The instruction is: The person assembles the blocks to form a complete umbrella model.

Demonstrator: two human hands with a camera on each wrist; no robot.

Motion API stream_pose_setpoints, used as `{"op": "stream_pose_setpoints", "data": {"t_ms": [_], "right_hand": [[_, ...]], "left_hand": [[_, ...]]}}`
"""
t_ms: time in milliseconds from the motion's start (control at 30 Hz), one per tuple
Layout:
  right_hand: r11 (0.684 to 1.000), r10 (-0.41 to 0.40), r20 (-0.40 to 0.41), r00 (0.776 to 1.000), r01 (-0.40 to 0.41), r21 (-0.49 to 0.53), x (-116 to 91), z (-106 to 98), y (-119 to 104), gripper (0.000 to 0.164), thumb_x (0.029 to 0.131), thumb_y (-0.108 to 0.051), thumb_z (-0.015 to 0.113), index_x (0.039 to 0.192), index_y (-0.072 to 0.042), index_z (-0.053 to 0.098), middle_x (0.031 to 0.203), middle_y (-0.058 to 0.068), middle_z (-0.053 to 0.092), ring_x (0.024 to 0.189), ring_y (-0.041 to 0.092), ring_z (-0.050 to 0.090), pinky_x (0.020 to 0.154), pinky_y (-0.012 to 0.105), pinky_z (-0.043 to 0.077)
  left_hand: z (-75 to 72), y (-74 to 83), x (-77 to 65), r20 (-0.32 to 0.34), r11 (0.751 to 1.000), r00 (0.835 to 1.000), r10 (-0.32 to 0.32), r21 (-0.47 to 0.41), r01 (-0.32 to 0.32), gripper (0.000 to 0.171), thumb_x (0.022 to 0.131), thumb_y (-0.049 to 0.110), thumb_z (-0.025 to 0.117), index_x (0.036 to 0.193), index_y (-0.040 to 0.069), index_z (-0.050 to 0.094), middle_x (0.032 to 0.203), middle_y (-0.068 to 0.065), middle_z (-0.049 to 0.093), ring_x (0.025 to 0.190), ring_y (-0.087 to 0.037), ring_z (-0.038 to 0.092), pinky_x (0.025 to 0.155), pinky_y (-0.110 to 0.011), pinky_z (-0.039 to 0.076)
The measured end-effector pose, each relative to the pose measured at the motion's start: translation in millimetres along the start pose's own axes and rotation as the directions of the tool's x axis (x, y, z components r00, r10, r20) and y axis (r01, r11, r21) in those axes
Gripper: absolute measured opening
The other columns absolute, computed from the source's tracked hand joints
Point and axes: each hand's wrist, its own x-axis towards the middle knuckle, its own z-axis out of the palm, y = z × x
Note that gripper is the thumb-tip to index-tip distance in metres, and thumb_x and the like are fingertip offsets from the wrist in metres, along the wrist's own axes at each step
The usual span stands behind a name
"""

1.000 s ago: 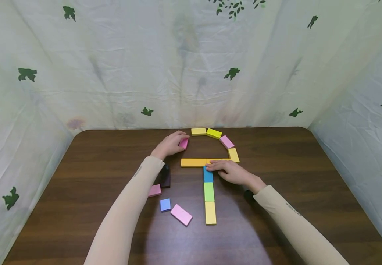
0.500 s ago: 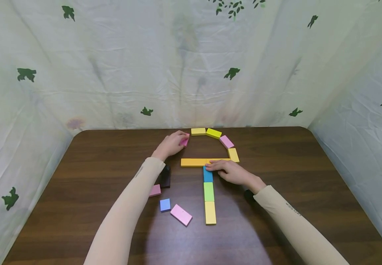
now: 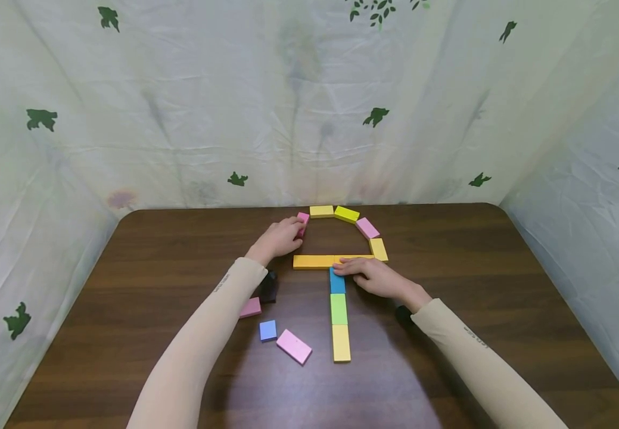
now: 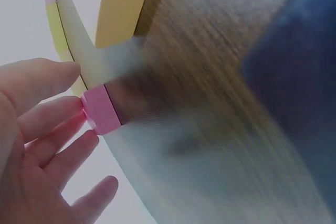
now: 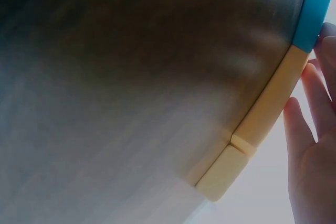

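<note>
**A pink block at the left end of the arc**

My left hand (image 3: 277, 239) has its fingers loosely spread, fingertips touching the pink block (image 3: 303, 218); my thumb looks clear of it. That block lies on the far part of the desk (image 3: 180, 268), just beside the pale yellow block (image 3: 322, 212) and on its left. I judge that light fingertips suit such a small angle change, since a firm push could jostle its neighbour.

The bright yellow block (image 3: 347, 215) and three more pieces follow in a curve, each turned a little, so the ends meet around the bend.

My right hand (image 3: 375, 279) rests with fingers nearly straight where the blue block (image 3: 337, 282) meets the orange bars (image 3: 313, 263), probably guarding that joint against slipping. The green block (image 3: 338, 309) and long yellow block (image 3: 341, 344) run nearer in line.

The loose blue tile (image 3: 268, 330) lies near left, apart from the figure, perhaps as a spare.
</note>
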Motion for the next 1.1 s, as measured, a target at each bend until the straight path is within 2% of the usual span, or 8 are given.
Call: {"op": "stream_pose_setpoints", "data": {"t_ms": [167, 233, 333, 533, 867, 1100], "right_hand": [[1.000, 0.000, -0.005, 1.000, 0.000, -0.007, 0, 1, 2, 0.046, 0.088, 0.011, 0.048, 0.131, -0.003, 0.058, 0.135, 0.010, 0.054, 0.130, 0.026, 0.044, 0.103, 0.043, 0.037], [1.000, 0.004, -0.006, 1.000, -0.004, -0.009, 0, 1, 2, 0.046, 0.088, 0.010, 0.049, 0.131, -0.003, 0.059, 0.135, 0.010, 0.055, 0.130, 0.025, 0.044, 0.103, 0.043, 0.037], [1.000, 0.008, -0.005, 1.000, -0.008, -0.008, 0, 2, 2, 0.046, 0.088, 0.010, 0.049, 0.131, -0.003, 0.059, 0.135, 0.010, 0.055, 0.130, 0.025, 0.044, 0.103, 0.043, 0.037], [1.000, 0.006, -0.008, 1.000, -0.006, -0.004, 0, 2, 0, 0.045, 0.088, 0.010, 0.048, 0.130, -0.003, 0.059, 0.135, 0.010, 0.055, 0.130, 0.025, 0.044, 0.103, 0.043, 0.036], [1.000, -0.015, -0.020, 1.000, 0.015, -0.010, 0, 1, 0, 0.046, 0.087, 0.011, 0.048, 0.130, -0.002, 0.059, 0.134, 0.012, 0.055, 0.129, 0.026, 0.044, 0.103, 0.043, 0.037], [1.000, -0.009, -0.020, 1.000, 0.008, -0.014, 0, 3, 2, 0.045, 0.088, 0.010, 0.049, 0.129, -0.003, 0.060, 0.134, 0.010, 0.055, 0.130, 0.025, 0.044, 0.103, 0.042, 0.037]], "left_hand": [[0.0, -2.6, 1.3, -0.029, 1.000, 1.000, -0.001, -0.019, 0.000, 0.033, 0.093, 0.014, 0.060, 0.121, -0.003, 0.055, 0.123, -0.017, 0.054, 0.105, -0.029, 0.053, 0.099, -0.043, 0.039], [0.0, -4.0, 1.5, -0.029, 1.000, 1.000, -0.009, -0.028, 0.008, 0.034, 0.093, 0.014, 0.060, 0.121, -0.003, 0.053, 0.121, -0.017, 0.055, 0.103, -0.029, 0.053, 0.100, -0.044, 0.038], [0.4, -5.7, 1.2, -0.028, 0.999, 0.999, -0.016, -0.033, 0.015, 0.039, 0.093, 0.014, 0.060, 0.127, -0.003, 0.051, 0.128, -0.017, 0.052, 0.113, -0.029, 0.051, 0.105, -0.049, 0.032], [1.7, -6.0, -0.3, -0.018, 0.999, 1.000, -0.026, -0.021, 0.026, 0.049, 0.094, 0.016, 0.058, 0.138, -0.001, 0.046, 0.142, -0.017, 0.044, 0.129, -0.032, 0.040, 0.106, -0.050, 0.030], [1.4, -9.5, -2.6, -0.029, 0.999, 1.000, -0.004, -0.037, 0.003, 0.048, 0.094, 0.014, 0.057, 0.138, -0.003, 0.047, 0.143, -0.018, 0.043, 0.130, -0.032, 0.039, 0.104, -0.050, 0.033], [2.0, -11.5, -4.7, -0.041, 0.999, 0.999, 0.016, -0.046, -0.018, 0.048, 0.093, 0.013, 0.058, 0.137, -0.005, 0.047, 0.141, -0.020, 0.044, 0.129, -0.032, 0.041, 0.106, -0.044, 0.033]]}}
